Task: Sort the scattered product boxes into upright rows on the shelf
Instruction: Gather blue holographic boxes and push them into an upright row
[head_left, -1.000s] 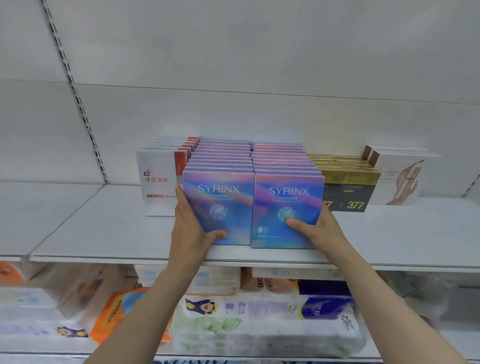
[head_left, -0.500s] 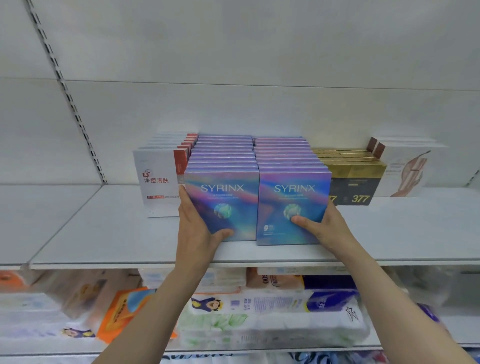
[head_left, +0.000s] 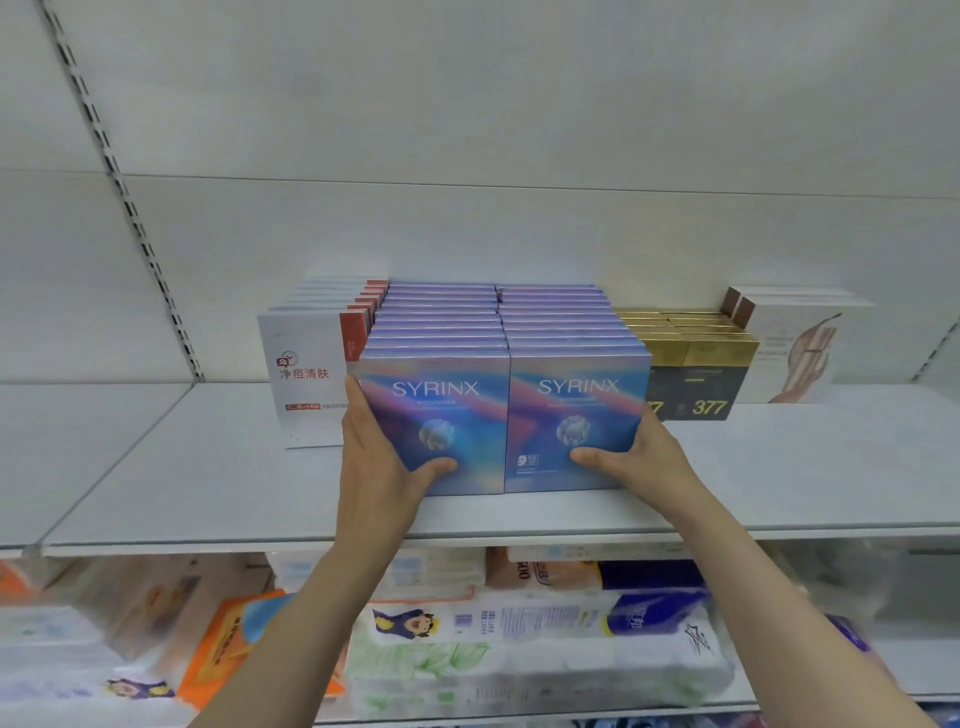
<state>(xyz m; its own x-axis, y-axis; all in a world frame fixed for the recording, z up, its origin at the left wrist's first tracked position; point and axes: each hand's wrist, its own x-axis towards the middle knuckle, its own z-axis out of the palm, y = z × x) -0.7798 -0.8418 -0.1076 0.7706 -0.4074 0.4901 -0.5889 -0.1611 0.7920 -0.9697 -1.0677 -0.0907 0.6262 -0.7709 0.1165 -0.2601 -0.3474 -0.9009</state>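
Note:
Two upright rows of iridescent blue-purple SYRINX boxes stand side by side on the white shelf (head_left: 218, 483). My left hand (head_left: 382, 462) holds the left row's front box (head_left: 441, 410), fingers along its left side and thumb on its face. My right hand (head_left: 641, 457) holds the right row's front box (head_left: 582, 410), thumb on its face, fingers behind its right edge. A row of white boxes with red spines (head_left: 306, 374) stands to the left. Black-and-gold 377 boxes (head_left: 701, 384) stand to the right, then white boxes with a leg picture (head_left: 795, 353).
The white back wall (head_left: 519, 228) is right behind the rows. A slotted upright (head_left: 130, 208) runs down at the left. The shelf below holds packs of tissue and toilet paper (head_left: 545, 649) and an orange pack (head_left: 234, 644).
The two SYRINX rows have been pushed a little back from the shelf's front edge by both hands. The camera view has tilted slightly.

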